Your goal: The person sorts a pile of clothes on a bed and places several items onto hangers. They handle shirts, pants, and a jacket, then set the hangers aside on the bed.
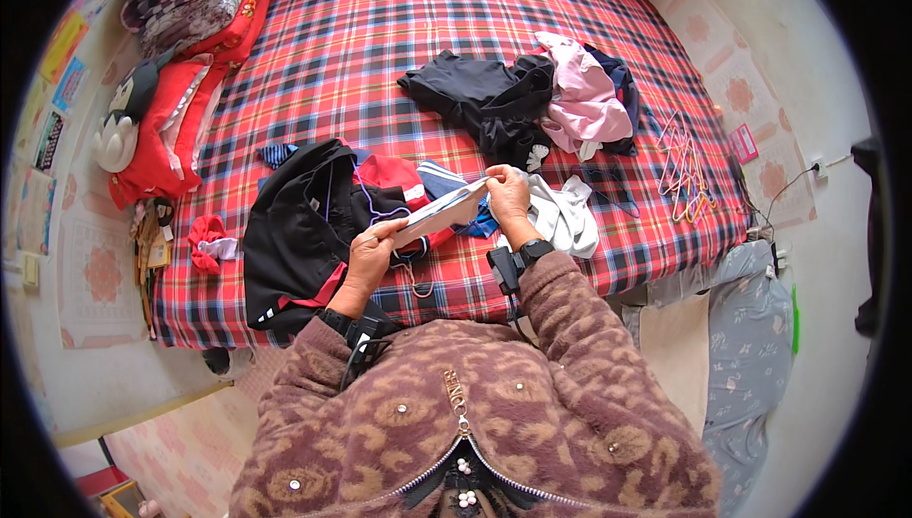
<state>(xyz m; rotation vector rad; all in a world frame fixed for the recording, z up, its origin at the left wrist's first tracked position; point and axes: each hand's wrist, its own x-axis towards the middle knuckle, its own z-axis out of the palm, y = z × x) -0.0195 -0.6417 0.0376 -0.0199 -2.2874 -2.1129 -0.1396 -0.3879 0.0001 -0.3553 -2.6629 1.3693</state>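
Held a white cloth [442, 217] up in front of the body, drawn out between both hands and slanting from lower at the left to higher at the right. Pinched its left end in the fingers of the left hand [366, 260], narrowed onto the edge; pinched its right end in the fingers of the right hand [510, 197], likewise drawn together. Could not make out the kind of garment.

Held it over the near side of a plaid-covered bed [323, 5], in front of a blue striped garment [437, 179] and a red cloth [388, 174]. Had near the left hand a large black garment [290, 224] with red trim, with a purple hanger [330, 193] on top. Had just beside the right hand a crumpled white garment [570, 212].

Saw farther back a black heap of clothing [475, 91], touching a pink garment [584, 95] on its right. Saw thin hangers [682, 176] bunched toward the right edge, a small red-and-white cloth item [204, 244] toward the left edge, and folded blankets [195, 0] stacked in the far left corner.

Wore a dark watch [535, 249] on the right wrist and a brown patterned jacket [513, 376].
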